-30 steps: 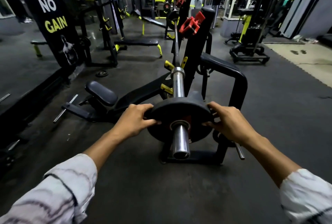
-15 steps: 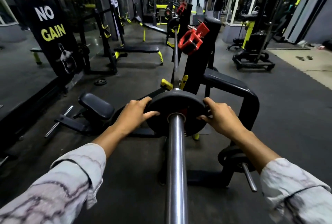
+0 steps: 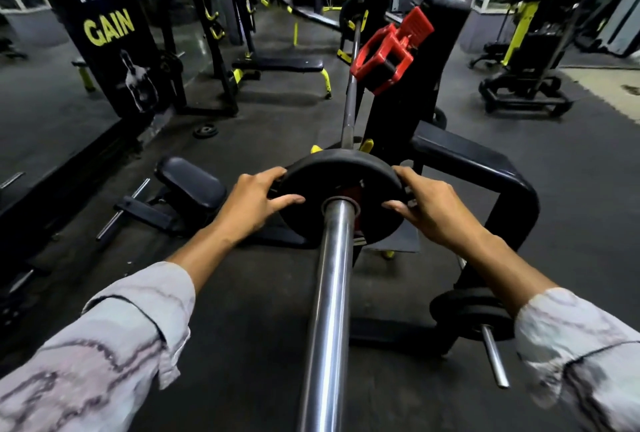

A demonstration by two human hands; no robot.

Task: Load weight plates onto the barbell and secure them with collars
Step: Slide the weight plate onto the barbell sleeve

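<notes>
A black weight plate sits on the chrome barbell sleeve, far up the sleeve near the yellow rack hooks. My left hand grips the plate's left rim, thumb across its face. My right hand holds its right rim the same way. The thin bar runs away from me to another black plate at the far end. A red clamp collar rests on the black upright to the right of the bar.
A black tubular rack frame curves around on the right, with small plates stored on a peg low down. A padded seat lies left of the bar. A small plate lies on the floor. Benches and machines stand beyond.
Both hands have pushed the plate from the sleeve's near end far up the sleeve toward the rack. The view has moved closer along the bar.
</notes>
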